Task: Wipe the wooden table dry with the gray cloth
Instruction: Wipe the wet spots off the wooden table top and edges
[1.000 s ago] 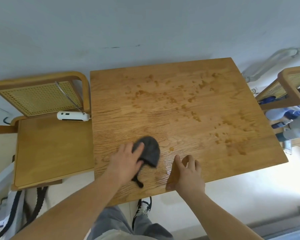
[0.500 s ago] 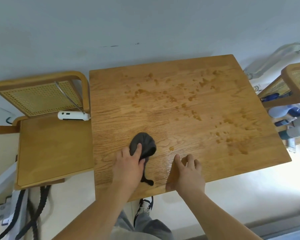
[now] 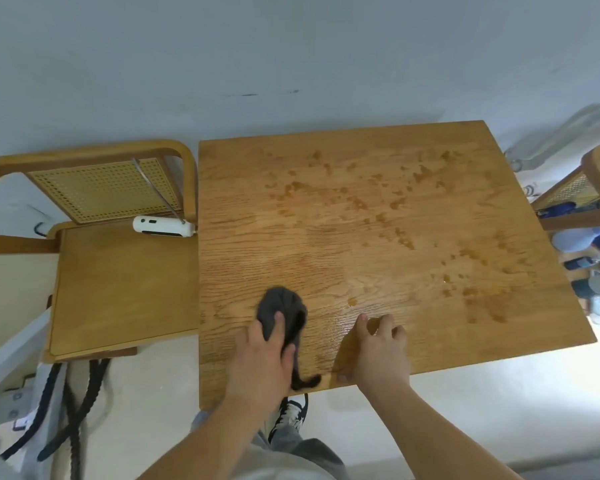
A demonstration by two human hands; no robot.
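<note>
Honestly, just a light, floppy gray cloth (image 3: 282, 308), bunched near the front of the wooden table (image 3: 361, 258), gripped under the left hand (image 3: 262, 362). Right hand (image 3: 381, 355) resting loose beside it, holding nothing. Probably best pressed flat from above, otherwise prone to wadding up.

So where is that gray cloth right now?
In the head view, the gray cloth lies on the wooden table toward its near-left corner, gripped by the left hand, with the right hand resting on the table beside it.
</note>
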